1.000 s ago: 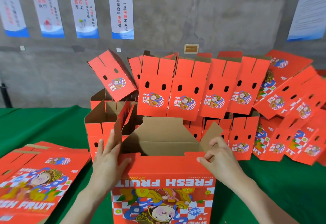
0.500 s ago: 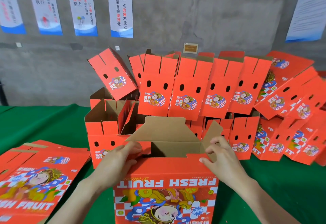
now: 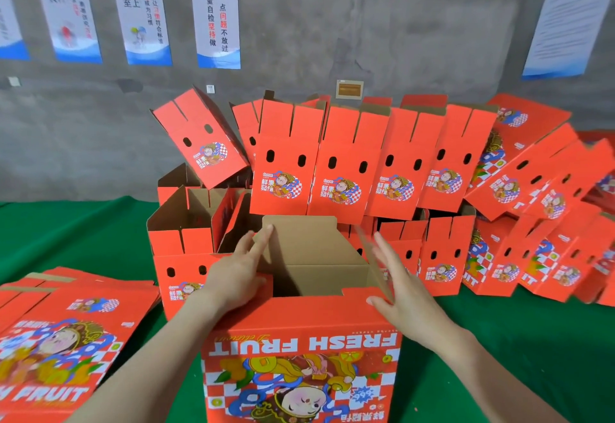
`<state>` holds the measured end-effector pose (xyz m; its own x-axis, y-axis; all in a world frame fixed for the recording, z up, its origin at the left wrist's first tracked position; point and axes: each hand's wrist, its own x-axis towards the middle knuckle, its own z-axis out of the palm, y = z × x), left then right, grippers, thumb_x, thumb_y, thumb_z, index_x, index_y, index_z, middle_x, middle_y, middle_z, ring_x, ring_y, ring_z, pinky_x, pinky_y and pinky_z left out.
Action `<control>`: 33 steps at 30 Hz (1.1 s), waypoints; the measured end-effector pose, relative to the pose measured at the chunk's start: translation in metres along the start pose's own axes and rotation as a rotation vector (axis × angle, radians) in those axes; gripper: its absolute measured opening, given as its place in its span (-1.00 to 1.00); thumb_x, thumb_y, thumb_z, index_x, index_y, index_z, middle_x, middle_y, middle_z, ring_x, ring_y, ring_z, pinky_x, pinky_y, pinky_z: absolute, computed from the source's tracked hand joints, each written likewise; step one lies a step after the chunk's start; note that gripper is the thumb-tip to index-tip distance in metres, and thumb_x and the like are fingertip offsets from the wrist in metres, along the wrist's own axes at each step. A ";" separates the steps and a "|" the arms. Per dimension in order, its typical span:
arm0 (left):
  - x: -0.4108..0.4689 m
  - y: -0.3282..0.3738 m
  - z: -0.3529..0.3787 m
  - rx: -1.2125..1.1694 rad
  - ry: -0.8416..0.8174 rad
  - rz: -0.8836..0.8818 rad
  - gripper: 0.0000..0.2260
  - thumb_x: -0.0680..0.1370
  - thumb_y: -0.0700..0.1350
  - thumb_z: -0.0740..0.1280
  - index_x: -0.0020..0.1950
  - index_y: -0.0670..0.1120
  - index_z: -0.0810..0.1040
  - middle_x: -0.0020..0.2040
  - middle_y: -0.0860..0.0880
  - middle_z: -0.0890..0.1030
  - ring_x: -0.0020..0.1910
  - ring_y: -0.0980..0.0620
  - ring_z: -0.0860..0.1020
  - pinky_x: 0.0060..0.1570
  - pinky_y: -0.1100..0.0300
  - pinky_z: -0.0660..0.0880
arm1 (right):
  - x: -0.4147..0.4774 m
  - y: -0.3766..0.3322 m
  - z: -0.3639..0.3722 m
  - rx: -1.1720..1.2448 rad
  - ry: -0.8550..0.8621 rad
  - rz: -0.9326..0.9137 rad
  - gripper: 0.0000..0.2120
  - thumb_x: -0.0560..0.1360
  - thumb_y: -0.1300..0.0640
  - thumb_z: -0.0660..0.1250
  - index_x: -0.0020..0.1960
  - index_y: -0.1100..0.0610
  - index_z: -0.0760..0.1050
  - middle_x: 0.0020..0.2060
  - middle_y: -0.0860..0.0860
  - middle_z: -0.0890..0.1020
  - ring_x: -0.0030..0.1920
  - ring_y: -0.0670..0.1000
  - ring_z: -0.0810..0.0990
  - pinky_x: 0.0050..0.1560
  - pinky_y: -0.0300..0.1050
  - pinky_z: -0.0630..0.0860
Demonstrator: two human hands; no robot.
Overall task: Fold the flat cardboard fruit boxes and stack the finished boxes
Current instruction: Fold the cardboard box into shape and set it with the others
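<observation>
A red "FRESH FRUIT" cardboard box [image 3: 301, 349] stands open-topped right in front of me on the green table. My left hand [image 3: 238, 272] lies with straight fingers on the box's left side flap, pressing it inward over the opening. My right hand [image 3: 397, 286] has its fingers straight against the right side flap, thumb on the front rim. The brown back flap [image 3: 299, 239] stands up behind the opening. A stack of flat red box blanks [image 3: 63, 339] lies at my left.
Many folded red boxes [image 3: 349, 163] are piled in tilted rows behind and to the right, reaching the table's right edge. An open-topped folded box [image 3: 186, 223] stands just behind-left. Green cloth [image 3: 499, 339] covers the table. A grey wall with posters rises behind.
My left hand went from holding the left flap upright to pushing it down into the opening. My right hand straightened out along the right flap.
</observation>
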<state>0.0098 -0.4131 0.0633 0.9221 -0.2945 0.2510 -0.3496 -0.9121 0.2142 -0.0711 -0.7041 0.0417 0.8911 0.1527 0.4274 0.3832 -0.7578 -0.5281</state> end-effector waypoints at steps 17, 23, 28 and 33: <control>-0.007 -0.002 -0.003 -0.475 0.399 0.056 -0.55 0.58 0.23 0.12 -0.15 -0.10 0.57 -0.22 0.01 0.58 -0.16 -0.03 0.51 -0.17 0.15 0.35 | 0.004 0.009 0.008 0.140 0.073 0.025 -0.84 0.53 0.12 0.36 -0.17 0.14 0.64 -0.23 -0.15 0.68 -0.08 -0.27 0.61 0.03 -0.46 0.41; 0.000 -0.010 0.001 -0.381 -0.061 -0.119 -0.69 0.40 0.24 0.42 -0.18 0.02 0.49 0.03 0.01 0.58 0.05 -0.01 0.50 0.11 0.03 0.44 | 0.014 0.004 -0.005 0.186 0.077 0.044 -0.82 0.53 0.17 0.35 -0.22 -0.01 0.61 -0.23 -0.22 0.67 -0.10 -0.25 0.61 0.00 -0.28 0.49; 0.004 -0.010 -0.007 -0.416 -0.355 -0.097 -0.51 0.30 0.27 0.49 -0.02 0.00 0.40 -0.05 0.02 0.52 -0.10 0.08 0.49 -0.13 0.21 0.41 | 0.044 -0.006 0.002 -0.052 -0.111 0.061 -0.74 0.57 0.01 0.29 0.24 -0.01 0.49 0.23 -0.12 0.50 0.25 -0.14 0.42 0.25 -0.19 0.31; 0.012 -0.005 -0.004 -0.331 -0.376 -0.128 -0.26 0.30 0.23 0.51 0.38 0.03 0.32 0.25 -0.01 0.46 0.21 0.00 0.46 0.26 0.14 0.37 | 0.067 -0.006 0.014 -0.066 -0.444 0.248 -0.46 0.56 -0.06 0.28 0.49 -0.03 0.23 0.47 -0.01 0.26 0.46 0.02 0.25 0.43 -0.04 0.22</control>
<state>0.0216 -0.4110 0.0689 0.9355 -0.3241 -0.1409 -0.2075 -0.8263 0.5236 -0.0100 -0.6806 0.0636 0.9761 0.2074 -0.0652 0.1441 -0.8417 -0.5205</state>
